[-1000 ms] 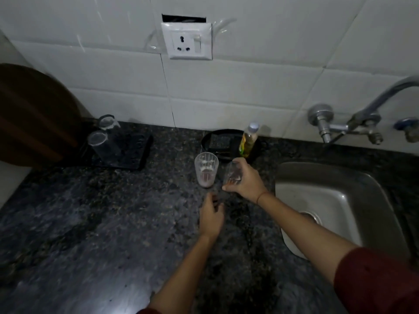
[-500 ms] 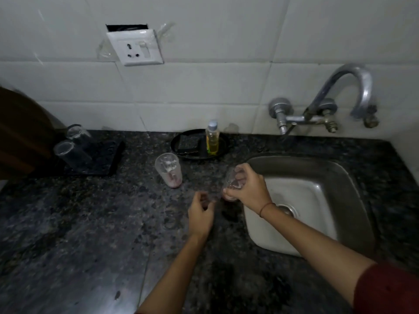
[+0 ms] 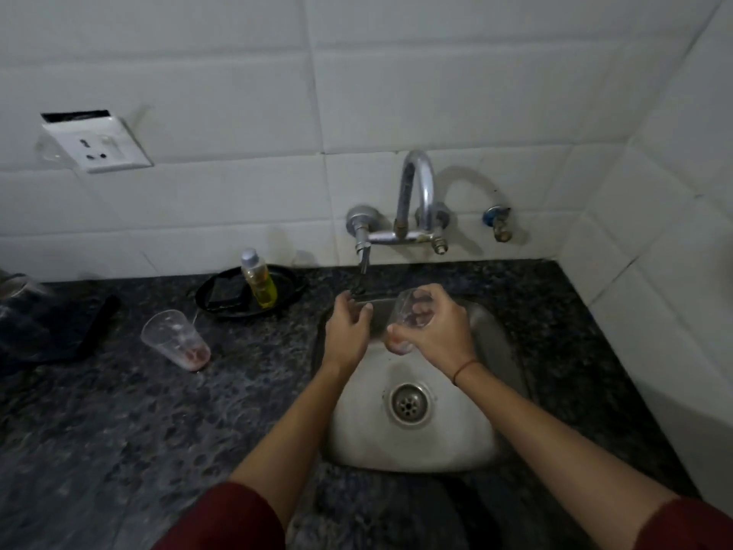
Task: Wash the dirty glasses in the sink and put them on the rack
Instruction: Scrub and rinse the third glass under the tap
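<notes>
The right hand [image 3: 434, 337] grips a clear, tilted glass [image 3: 405, 308] with reddish dregs at its base, over the sink [image 3: 420, 446]. The left hand [image 3: 347, 331] is loosely curled and empty.

You work in dim, flat light. The dark worktop [image 3: 119, 430] swallows detail; the white wall tiles [image 3: 238, 73] and the sink [image 3: 396, 450] basin read pale. The tap [image 3: 426, 188] throws a soft shadow rightward onto the tiles. Tile lines bow near the edges, and the far left looks smeared.
</notes>
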